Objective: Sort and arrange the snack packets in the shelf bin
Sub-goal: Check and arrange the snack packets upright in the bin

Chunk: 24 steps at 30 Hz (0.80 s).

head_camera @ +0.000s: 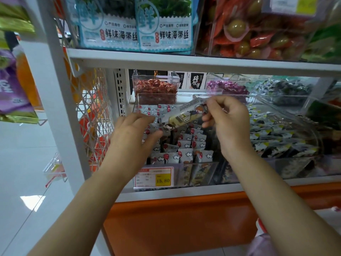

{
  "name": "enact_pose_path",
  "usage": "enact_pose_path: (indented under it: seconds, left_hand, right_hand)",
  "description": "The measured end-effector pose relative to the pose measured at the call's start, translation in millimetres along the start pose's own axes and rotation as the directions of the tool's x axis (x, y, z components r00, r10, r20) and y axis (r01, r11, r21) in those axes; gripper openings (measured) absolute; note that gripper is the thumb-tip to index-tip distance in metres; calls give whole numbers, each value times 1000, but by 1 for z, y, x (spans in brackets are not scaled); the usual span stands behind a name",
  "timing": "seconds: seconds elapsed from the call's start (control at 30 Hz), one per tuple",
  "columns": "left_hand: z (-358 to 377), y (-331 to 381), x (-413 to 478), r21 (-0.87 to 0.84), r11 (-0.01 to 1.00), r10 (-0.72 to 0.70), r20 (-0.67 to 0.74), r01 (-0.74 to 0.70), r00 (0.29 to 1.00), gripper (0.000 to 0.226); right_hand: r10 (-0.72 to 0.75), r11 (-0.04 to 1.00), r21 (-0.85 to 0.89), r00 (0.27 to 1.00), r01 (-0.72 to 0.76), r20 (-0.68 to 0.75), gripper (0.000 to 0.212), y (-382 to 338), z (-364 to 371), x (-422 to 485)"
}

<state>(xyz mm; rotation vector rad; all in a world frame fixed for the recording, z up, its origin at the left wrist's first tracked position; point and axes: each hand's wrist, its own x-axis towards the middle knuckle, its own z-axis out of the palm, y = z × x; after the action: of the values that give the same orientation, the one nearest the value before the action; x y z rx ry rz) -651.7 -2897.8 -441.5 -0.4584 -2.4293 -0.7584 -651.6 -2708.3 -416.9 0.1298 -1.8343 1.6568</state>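
1. A white metal shelf (pixel 166 58) spans the view, with packaged foods above and clear tubs of sweets below.
2. A clear plastic shelf bin (pixel 201 170) sits at the middle of the lower shelf, open at the top.
3. Small white snack packets (pixel 186 156) with red and cloud prints stand in rough rows inside the bin.
4. The right hand (pixel 228 122) hovers above the bin's right half, fingers curled and pinching the upper end of a long packet.
5. The left hand (pixel 132 133) reaches over the bin's left edge, fingers fairly straight and gripping nothing; I cannot tell whether it touches the long packet's lower end.
6. The long stick-shaped snack packet (pixel 184 115), pale yellow with cartoon print, hangs slanted above the bin. It looks light, with slick, crinkly film, so the crimped end seals likely give the surest hold.
7. A red-and-yellow price label (pixel 154 177) is fixed to the bin's front wall.
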Motion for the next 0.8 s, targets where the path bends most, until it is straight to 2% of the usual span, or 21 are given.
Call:
enact_pose_path:
  seconds: [0.1, 0.17, 0.3, 0.4, 0.5, 0.63, 0.8]
  left_hand:
    - [2, 3, 0, -62, 998, -16, 44, 19, 999, 48]
    - [0, 4, -1, -175, 983, -51, 50, 59, 997, 42]
    - [-7, 8, -3, -450, 872, -172, 82, 190, 982, 4]
    - [-10, 10, -5, -583, 775, -224, 106, 243, 969, 10]
    - [-12, 11, -5, -656, 698, -248, 155, 287, 956, 14]
    - [-12, 7, -6, -714, 607, -295, 206, 350, 933, 7]
    - [-15, 7, -8, -826, 323, -292, 377, 461, 879, 26]
  right_hand:
    - [220, 944, 241, 974, -225, 47, 13, 1, -3, -9]
    - [302, 898, 307, 949, -315, 89, 14, 3, -4, -14]
    - [335, 832, 399, 923, -385, 191, 11, 4, -8, -20]
    - [326, 835, 384, 916, -395, 233, 17, 4, -10, -23]
    - [348, 853, 334, 914, -402, 210, 16, 5, -11, -28]
    - [422, 829, 320, 889, -458, 178, 13, 7, -10, -29]
    - [493, 747, 392, 843, -537, 217, 18, 10, -7, -29]
